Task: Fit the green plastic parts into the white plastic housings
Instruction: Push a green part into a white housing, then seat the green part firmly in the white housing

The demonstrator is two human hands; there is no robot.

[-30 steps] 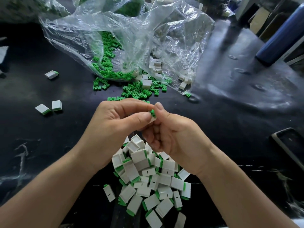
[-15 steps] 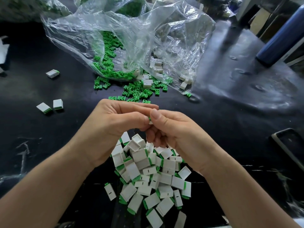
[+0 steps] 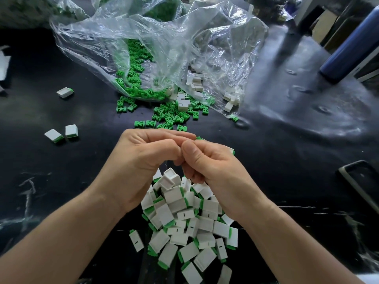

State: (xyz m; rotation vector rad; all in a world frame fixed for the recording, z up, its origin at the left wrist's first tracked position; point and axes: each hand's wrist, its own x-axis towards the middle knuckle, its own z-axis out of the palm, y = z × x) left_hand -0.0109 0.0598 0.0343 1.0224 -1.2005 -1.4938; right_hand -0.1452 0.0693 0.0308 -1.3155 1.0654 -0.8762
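The left hand (image 3: 141,160) and the right hand (image 3: 211,165) curl tight with thumbs pressed together. The grip hides what they hold, so I cannot tell. A white corner with a green edge (image 3: 231,150) peeks out behind the right hand. Under the hands, a pile of small white plastic housings with green ends (image 3: 185,214) lies on the black desk (image 3: 287,160). Farther off, little green plastic parts (image 3: 170,118) spill from a clear plastic bag (image 3: 164,42).
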